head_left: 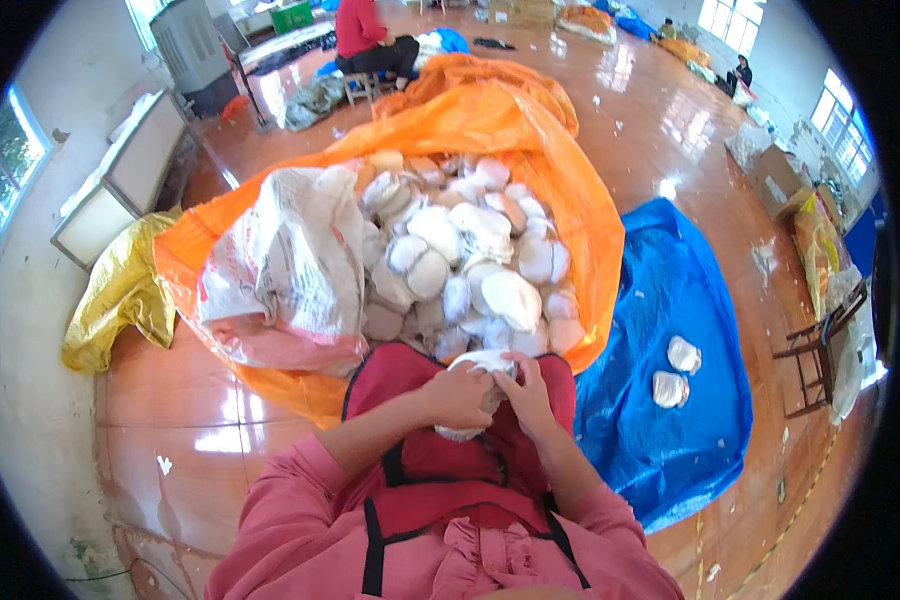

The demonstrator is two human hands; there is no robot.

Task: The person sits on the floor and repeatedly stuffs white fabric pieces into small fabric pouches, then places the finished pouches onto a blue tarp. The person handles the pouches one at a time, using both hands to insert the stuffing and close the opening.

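Over my lap, my left hand [458,394] is closed on a white fabric pad [482,358], its fingers curled over the near side. My right hand [528,388] pinches the same pad from the right. More whitish padding [460,433] shows below my left hand; whether it is one piece with the pad is hidden by my fingers. Just beyond my hands lies a heap of rounded, cup-like pads [430,270], mostly white, some grey or peach. They rest in a spread orange plastic sheet [582,215]. My red apron [400,372] reaches the sheet's near edge.
A white woven sack [295,255] lies over the heap's left side. To the right, two white pad bundles [684,355] rest on a blue sheet [660,460]. A yellow sack [120,300] lies left, a wooden chair [818,350] stands right. Another person [360,40] sits beyond the heap.
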